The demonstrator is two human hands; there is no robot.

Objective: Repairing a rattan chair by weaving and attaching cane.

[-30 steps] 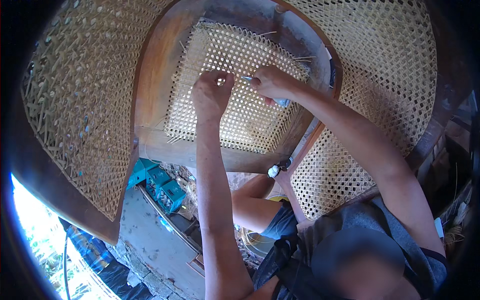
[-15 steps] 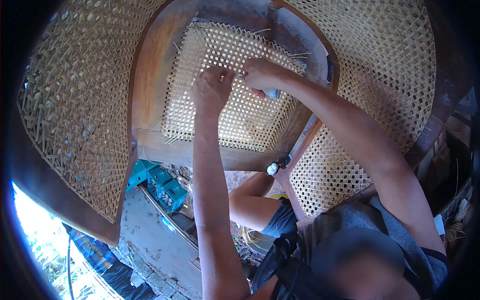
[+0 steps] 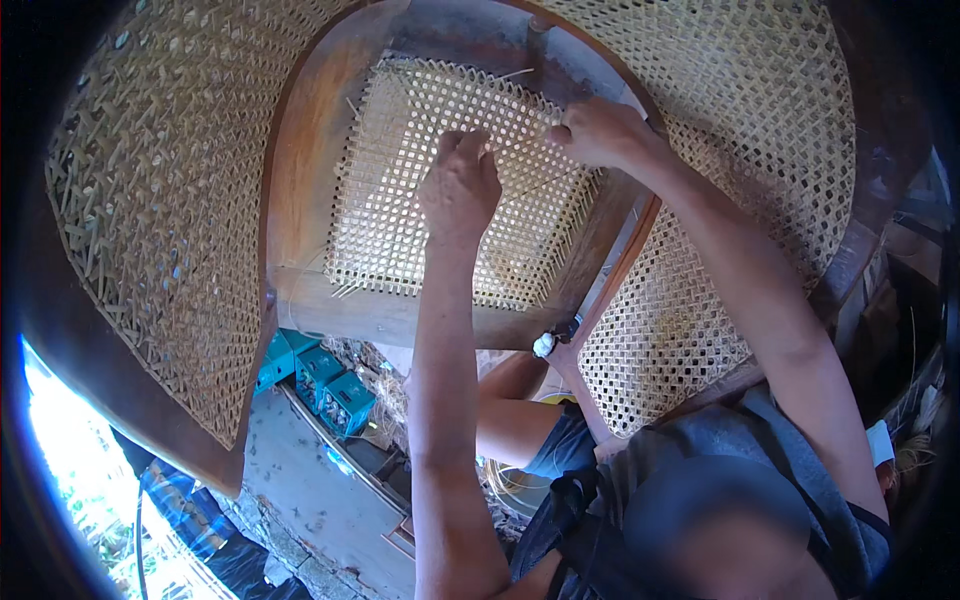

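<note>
A woven cane panel (image 3: 390,200) fills the opening of a wooden chair seat frame (image 3: 375,315), with loose cane ends sticking out along its edges. Over the panel's middle is my left hand (image 3: 460,190), its fingers curled and pinched together close to the weave. My right hand (image 3: 605,135) is closed above the panel's far right edge, apart from the left. A thin dark line slants across the weave between the hands; I cannot tell whether it is a strand or a shadow. What either hand grips is hidden.
Large curved cane panels in wooden frames flank the seat, one at left (image 3: 170,230) and one at right (image 3: 760,190). A small white object (image 3: 543,345) sits at the frame's near right corner. Below are teal crates (image 3: 345,402) and a basin holding coiled strands (image 3: 515,490).
My hands, close together half a second ago, are now apart. The right moved right and slightly away; the left shifted right. The light blue thing under my right hand no longer shows.
</note>
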